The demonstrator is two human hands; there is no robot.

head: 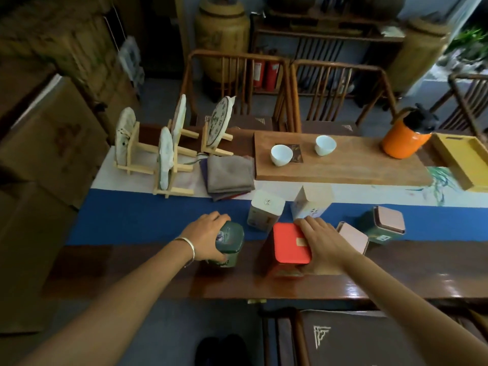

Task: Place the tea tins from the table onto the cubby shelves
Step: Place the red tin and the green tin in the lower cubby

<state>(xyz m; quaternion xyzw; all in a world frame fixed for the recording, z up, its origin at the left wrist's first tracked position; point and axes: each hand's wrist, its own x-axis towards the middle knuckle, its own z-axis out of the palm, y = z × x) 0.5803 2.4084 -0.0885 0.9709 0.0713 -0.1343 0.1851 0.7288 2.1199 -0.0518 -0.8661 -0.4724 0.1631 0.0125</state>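
Long dark wood surface (396, 281) with a blue runner (137, 220) across it. Behind that, a wooden tea tray (356, 170) carrying two white cups (281, 155), orange flask (405, 140) at its right end, folded grey cloths (229, 177) beside the left end. Tea tins clustered near the front edge, all upright (long axis vertical): white tin (265, 213), pink-lidded green tin (383, 225). Left hand (204, 235) wrapped around the green tin (228, 244), lifted slightly and tilted. Right hand (323, 241) clamped on the red tin (289, 248), fingers over the lid.
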